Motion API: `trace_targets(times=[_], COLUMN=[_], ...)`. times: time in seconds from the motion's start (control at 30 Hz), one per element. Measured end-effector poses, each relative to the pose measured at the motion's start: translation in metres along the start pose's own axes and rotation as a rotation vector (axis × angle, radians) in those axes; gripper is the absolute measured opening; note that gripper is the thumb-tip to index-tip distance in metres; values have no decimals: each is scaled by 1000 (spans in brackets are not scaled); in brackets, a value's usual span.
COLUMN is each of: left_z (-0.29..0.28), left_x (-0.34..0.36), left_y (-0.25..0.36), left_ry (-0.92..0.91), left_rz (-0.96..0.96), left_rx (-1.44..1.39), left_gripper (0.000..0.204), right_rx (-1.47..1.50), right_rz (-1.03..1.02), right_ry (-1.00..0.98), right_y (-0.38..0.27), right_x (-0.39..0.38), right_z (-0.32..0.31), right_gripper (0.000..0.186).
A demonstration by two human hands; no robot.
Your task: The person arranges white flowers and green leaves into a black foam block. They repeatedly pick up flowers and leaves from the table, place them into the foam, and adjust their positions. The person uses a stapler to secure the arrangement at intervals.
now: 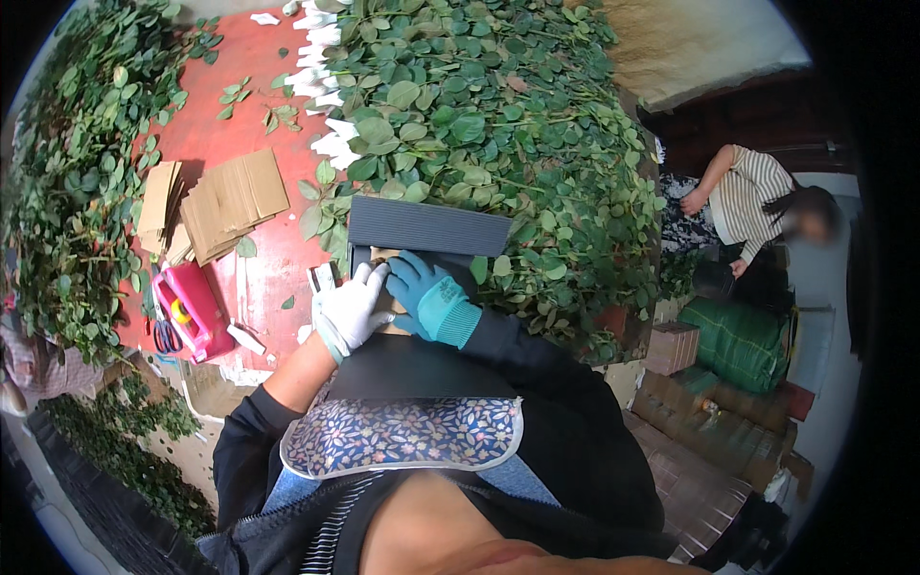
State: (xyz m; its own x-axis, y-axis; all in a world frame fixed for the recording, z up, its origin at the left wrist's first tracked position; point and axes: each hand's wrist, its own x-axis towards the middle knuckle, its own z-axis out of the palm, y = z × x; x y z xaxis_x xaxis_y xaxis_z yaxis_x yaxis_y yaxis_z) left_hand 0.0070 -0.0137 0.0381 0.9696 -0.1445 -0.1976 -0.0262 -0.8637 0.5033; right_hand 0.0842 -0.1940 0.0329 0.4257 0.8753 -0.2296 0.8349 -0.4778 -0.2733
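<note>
My left hand (353,309), in a white glove, and my right hand (429,299), in a teal glove, meet with bent, closed fingers over a black board or holder with a ridged upper panel (429,226) and a smooth lower panel (422,369). A piece of brown material shows under my fingertips; what they grip is mostly hidden. A pale narrow object (321,278) lies just left of my hands. Farther left on the red table (216,57) are brown cardboard pieces (235,201), a pink tape dispenser (196,316) and scissors (163,331).
Long piles of leafy stems (479,125) with white wrapped ends (316,53) cover the table's right; more foliage (67,192) lines its left. At the right, a co-worker in a striped top (747,201) bends beside a green sack (738,345) and boxes (671,347).
</note>
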Motion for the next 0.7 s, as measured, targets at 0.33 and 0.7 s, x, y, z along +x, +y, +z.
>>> trace_targets(times=[0.33, 0.7], left_z=[1, -12], left_x=[-4, 2], left_y=[-9, 9], left_ry=[-52, -79], left_rz=[-38, -2], left_rx=[33, -29], left_gripper=[72, 70], right_rx=[303, -75], right_rz=[-12, 117], right_ry=[564, -113], right_y=[82, 150], right_x=[50, 93], right_z=[-144, -60], right_gripper=[25, 34])
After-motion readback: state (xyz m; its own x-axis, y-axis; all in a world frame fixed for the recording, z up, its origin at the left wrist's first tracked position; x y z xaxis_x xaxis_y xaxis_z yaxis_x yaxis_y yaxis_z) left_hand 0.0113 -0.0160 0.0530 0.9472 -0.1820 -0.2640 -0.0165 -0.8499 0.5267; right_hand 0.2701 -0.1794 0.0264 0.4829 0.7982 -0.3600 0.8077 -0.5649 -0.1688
